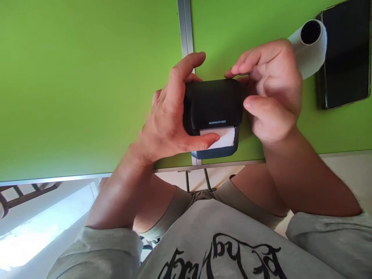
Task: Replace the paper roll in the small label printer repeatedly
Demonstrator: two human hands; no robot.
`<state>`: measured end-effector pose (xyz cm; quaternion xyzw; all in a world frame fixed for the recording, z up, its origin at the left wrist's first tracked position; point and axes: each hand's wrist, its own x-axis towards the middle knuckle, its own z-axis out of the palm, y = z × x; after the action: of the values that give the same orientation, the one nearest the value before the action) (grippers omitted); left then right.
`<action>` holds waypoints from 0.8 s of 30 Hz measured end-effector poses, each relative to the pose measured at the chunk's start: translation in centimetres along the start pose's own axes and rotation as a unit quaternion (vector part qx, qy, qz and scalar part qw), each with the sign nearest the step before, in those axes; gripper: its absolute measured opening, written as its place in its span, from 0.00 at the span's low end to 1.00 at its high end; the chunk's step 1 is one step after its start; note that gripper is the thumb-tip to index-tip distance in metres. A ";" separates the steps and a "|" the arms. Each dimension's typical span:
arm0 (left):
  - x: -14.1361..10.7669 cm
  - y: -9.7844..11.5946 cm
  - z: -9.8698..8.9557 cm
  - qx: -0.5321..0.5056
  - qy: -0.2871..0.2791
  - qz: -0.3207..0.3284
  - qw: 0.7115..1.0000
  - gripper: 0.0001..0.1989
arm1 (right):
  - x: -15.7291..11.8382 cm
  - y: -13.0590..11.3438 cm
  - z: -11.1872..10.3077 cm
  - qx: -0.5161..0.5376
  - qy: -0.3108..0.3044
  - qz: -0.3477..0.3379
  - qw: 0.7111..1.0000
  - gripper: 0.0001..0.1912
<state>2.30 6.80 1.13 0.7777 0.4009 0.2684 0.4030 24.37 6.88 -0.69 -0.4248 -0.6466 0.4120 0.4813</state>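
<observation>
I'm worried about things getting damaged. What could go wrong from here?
The black device is near the table's front edge and could drop if the left hand slips. That hand also reaches over the white paper and might crease it. The right hand, beside the white roll in view, could knock it against the phone.

A metal strip (pixel 186 27) crosses the green table (pixel 87 77); a white roll (pixel 306 58) and black phone (pixel 347 58) rest there.

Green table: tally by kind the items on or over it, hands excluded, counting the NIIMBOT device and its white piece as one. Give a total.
NIIMBOT device: 1
White cylinder: 1
Black phone or tablet: 1
Total: 3
</observation>
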 end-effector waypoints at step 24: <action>-0.1 0.4 -0.2 -0.058 0.004 -0.032 0.998 0.28 | 1.1 -1.9 -1.4 -0.064 -0.223 0.013 0.973 0.19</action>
<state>2.25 6.62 1.60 0.7384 0.4112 0.2813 0.4544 25.24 7.57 1.69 -0.3601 -0.7572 0.4605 0.2914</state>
